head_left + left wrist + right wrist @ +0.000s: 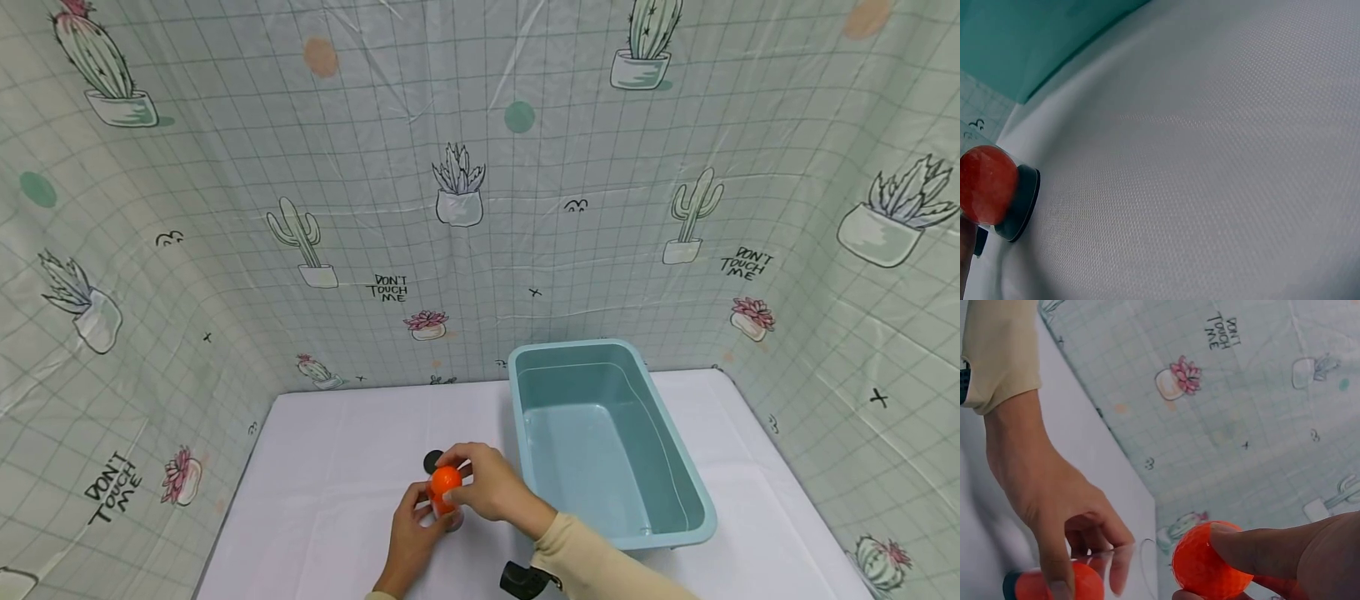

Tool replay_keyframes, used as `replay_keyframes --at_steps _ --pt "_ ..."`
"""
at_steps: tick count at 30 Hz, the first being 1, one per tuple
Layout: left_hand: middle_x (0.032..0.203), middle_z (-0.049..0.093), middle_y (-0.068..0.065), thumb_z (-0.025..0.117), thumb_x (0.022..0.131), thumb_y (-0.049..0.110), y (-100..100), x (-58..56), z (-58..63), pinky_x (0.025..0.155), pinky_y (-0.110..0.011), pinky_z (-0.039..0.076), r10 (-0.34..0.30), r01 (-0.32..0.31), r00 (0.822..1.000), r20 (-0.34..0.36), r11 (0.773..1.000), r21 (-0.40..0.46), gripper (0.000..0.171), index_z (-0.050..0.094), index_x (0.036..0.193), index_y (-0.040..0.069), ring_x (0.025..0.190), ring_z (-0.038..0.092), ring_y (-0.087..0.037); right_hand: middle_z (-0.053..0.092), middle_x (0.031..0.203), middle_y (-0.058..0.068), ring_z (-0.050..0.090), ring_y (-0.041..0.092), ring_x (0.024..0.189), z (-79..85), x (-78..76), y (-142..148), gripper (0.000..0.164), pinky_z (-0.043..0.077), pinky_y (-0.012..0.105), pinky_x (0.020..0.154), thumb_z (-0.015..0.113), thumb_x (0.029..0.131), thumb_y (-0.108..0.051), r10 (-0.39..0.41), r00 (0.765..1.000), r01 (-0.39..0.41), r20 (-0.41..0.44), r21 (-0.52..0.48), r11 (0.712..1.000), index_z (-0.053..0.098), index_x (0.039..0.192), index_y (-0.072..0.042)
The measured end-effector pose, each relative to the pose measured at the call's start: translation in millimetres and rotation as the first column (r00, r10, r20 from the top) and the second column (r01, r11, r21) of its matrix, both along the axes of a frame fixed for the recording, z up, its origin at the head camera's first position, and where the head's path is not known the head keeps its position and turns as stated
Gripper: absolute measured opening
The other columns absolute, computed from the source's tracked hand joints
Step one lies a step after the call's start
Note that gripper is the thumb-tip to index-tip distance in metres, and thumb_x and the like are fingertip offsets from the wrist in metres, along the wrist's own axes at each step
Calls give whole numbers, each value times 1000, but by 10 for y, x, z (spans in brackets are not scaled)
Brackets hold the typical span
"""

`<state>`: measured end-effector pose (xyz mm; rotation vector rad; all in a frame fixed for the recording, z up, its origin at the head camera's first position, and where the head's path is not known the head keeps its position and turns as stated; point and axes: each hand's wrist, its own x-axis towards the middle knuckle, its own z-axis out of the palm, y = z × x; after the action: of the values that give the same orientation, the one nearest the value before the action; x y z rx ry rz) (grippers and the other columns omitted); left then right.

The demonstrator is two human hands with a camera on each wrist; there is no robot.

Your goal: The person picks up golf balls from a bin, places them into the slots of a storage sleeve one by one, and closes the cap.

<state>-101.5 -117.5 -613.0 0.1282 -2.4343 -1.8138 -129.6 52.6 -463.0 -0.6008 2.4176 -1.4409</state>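
Observation:
My left hand (409, 537) grips a clear cylindrical tube (1027, 164) near its side. The tube has a dark base (1020, 206), and an orange ball (1088, 584) shows through its wall near that end. My right hand (489, 485) pinches an orange golf ball (1205, 565) between thumb and fingers, its dimples visible in the right wrist view. From the head view this ball is right over the tube's upper end. Just beyond the hands, a round black lid (432, 461) lies on the white tabletop; the fingers partly cover it.
To the right of my hands stands a deep blue-green plastic tub (519, 417), its left wall close to my right hand. A white cloth covers the table (337, 450). Grid-patterned curtains (480, 267) with cactus prints enclose the back and both sides.

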Motion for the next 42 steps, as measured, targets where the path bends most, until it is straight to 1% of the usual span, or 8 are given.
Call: replay_keyframes --at_steps 13,20,23,28,30,36,39,42 --pt "121 66 -12 89 84 10 4 11 12 105 -46 56 0 0 1000 12 1000 1 46 62 121 3 117 60 -30 73 109 11 65 26 92 -151 35 -110 31 59 33 76 83 80 8 -83 996 83 -27 9 997 75 108 -2" --pt "121 66 -14 89 83 7 3 -4 2 105 -48 56 1 -1 1000 10 1000 -10 46 62 120 2 117 60 -32 72 110 14 66 27 92 -191 36 -154 32 62 39 80 82 79 11 -115 993 114 -40 -14 993 73 108 2" --pt "121 67 -14 88 82 5 4 -8 -1 103 -43 58 3 -3 1000 6 1000 -10 46 63 120 1 117 60 -32 71 110 14 66 27 93 -194 37 -173 31 63 42 81 82 80 11 -128 991 128 -45 -11 992 73 108 2" --pt "120 67 -14 88 81 4 1 -11 -6 100 -24 56 2 -2 1000 4 1000 -2 46 63 120 1 116 60 -30 70 110 13 63 27 93 -184 44 -200 30 62 41 82 82 81 10 -143 988 144 -54 17 989 73 107 0" --pt "120 67 -13 88 80 3 0 -13 -6 98 -20 54 1 -1 1000 -3 1000 2 46 63 119 1 115 60 -30 70 109 13 64 29 94 -182 44 -211 30 61 40 81 82 81 10 -144 988 146 -58 30 989 73 108 1" --pt "121 67 -14 86 81 -1 4 -18 2 98 -19 54 -1 1 1000 -12 1000 4 46 63 120 1 115 61 -30 66 107 12 65 36 99 -193 50 -237 34 60 44 83 78 82 9 -160 985 165 -69 62 984 72 115 1" --pt "121 67 -14 86 80 -2 7 -16 0 98 -19 54 2 -2 1000 -11 1000 2 46 63 120 2 115 61 -30 64 108 11 65 35 100 -209 78 -235 37 60 45 84 78 83 9 -186 979 190 -77 46 981 71 118 -1" --pt "121 67 -13 87 79 -2 5 -11 -8 98 -20 55 7 -7 1000 -14 1000 -3 46 64 119 2 114 61 -28 63 108 10 65 33 98 -246 117 -230 39 58 40 82 78 84 8 -218 971 220 -98 12 975 69 120 -2"
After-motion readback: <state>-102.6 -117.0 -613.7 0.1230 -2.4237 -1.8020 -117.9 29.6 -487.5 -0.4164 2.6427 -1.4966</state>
